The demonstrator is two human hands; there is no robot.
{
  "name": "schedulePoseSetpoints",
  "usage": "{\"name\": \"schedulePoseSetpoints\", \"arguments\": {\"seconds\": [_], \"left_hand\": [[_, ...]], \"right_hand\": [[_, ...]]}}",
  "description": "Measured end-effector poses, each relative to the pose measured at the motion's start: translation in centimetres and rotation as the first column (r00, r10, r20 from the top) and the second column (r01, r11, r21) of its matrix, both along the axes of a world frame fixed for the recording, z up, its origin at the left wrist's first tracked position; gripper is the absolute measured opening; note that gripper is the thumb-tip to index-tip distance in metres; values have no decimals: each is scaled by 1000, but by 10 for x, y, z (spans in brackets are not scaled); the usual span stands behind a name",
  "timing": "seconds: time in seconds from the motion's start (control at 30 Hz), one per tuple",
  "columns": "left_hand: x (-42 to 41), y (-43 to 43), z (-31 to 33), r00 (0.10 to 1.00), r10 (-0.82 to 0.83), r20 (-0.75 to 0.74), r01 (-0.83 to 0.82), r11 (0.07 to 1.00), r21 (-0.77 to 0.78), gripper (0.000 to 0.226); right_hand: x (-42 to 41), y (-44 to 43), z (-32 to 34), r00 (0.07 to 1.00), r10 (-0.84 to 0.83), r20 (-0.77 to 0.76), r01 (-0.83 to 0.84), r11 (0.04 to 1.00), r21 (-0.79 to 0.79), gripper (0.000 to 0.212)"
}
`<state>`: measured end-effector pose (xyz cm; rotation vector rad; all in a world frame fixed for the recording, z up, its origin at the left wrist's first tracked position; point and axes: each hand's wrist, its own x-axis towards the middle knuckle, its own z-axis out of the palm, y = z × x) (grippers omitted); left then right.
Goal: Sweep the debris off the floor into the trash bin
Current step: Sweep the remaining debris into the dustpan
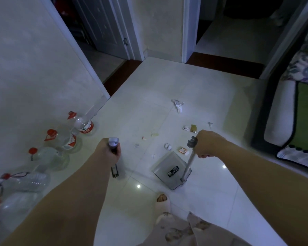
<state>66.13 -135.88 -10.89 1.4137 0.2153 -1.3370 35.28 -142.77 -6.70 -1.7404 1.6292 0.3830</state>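
The left hand (109, 150) clenched the broom handle (113, 146), its head hidden below. The right hand (207, 144) gripped the dustpan handle (190, 161); the grey dustpan (169, 169) rested on the floor (167, 82) beneath it, debris (168, 146) scattered just beyond its lip.

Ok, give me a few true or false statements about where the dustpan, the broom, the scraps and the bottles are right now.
1. The right hand holds the dustpan handle. True.
2. The dustpan is already full of paper scraps. False: its tray looks empty, and the paper scraps lie on the floor beyond it.
3. The left hand grips the broom handle. True.
4. The plastic bottles stand along the right wall. False: they sit by the left wall.
5. A trash bin stands beside the dustpan. False: none is visible.
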Motion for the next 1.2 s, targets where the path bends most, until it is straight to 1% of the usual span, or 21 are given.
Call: {"name": "schedulePoseSetpoints", "arguments": {"seconds": [0.03,0.07,0.1,0.13,0.17,0.2,0.23,0.27,0.3,0.33,0.37,0.47,0.5,0.6,0.7,0.77,0.87,0.97,1.1,1.2], "left_hand": [[12,-3,-7,1000,-12,-9,12,1000,2,33],[26,-10,-12,999,-32,-34,32,999,1,36],[28,-15,-12,999,-39,-22,39,999,16,39],[33,-24,-18,998,-64,4,64,998,15,50],[39,-34,-25,997,-76,15,75,997,30,69],[42,-44,-28,992,-122,29,120,990,74,91],[44,-54,-34,990,-140,28,137,987,85,80],[40,-59,-36,986,-166,-13,166,983,73,53],[37,-68,-38,986,-154,-58,158,985,76,43],[32,-76,-40,983,-166,-72,174,979,109,27],[28,-85,-42,982,-165,-86,175,977,122,21],[4,-108,-49,959,-258,-118,271,956,114,29],[-4,-113,-46,952,-281,-123,294,949,112,26],[-24,-123,-44,938,-318,-138,333,937,103,26],[-37,-128,-43,935,-326,-141,340,937,81,28],[-44,-129,-39,923,-359,-137,371,926,72,29],[-49,-127,-29,896,-426,-123,436,897,73,39],[-46,-121,-19,885,-450,-121,459,887,57,29],[-39,-98,-5,886,-444,-132,453,890,54,24],[-37,-79,-2,883,-464,-69,468,879,85,22]], "right_hand": [[6,-3,2,1000,-2,-6,2,1000,-1,12],[17,-11,1,1000,-20,-16,20,1000,9,19],[22,-13,5,999,-34,-19,34,999,15,24],[28,-17,6,998,-51,-21,51,998,21,28],[35,-21,6,997,-66,-27,67,997,26,29],[40,-25,5,996,-79,-33,80,996,32,29],[44,-28,4,996,-82,-42,83,996,41,26],[47,-31,2,995,-78,-57,81,995,51,23],[51,-33,0,994,-85,-67,89,994,65,19],[52,-35,-2,993,-93,-75,99,992,75,15],[54,-37,-3,991,-102,-83,109,991,78,11],[54,-39,-8,984,-144,-102,152,985,79,17],[53,-39,-8,982,-158,-101,167,983,82,18],[46,-40,-8,977,-191,-95,199,976,89,13],[37,-39,-4,973,-208,-100,216,974,70,12],[29,-36,-1,969,-221,-109,227,972,54,16],[18,-29,1,968,-227,-105,233,971,54,19],[9,-21,0,973,-204,-108,210,977,45,12],[2,-9,3,985,-128,-118,129,992,5,10],[1,-1,9,992,-69,-107,70,998,2,12]]}}
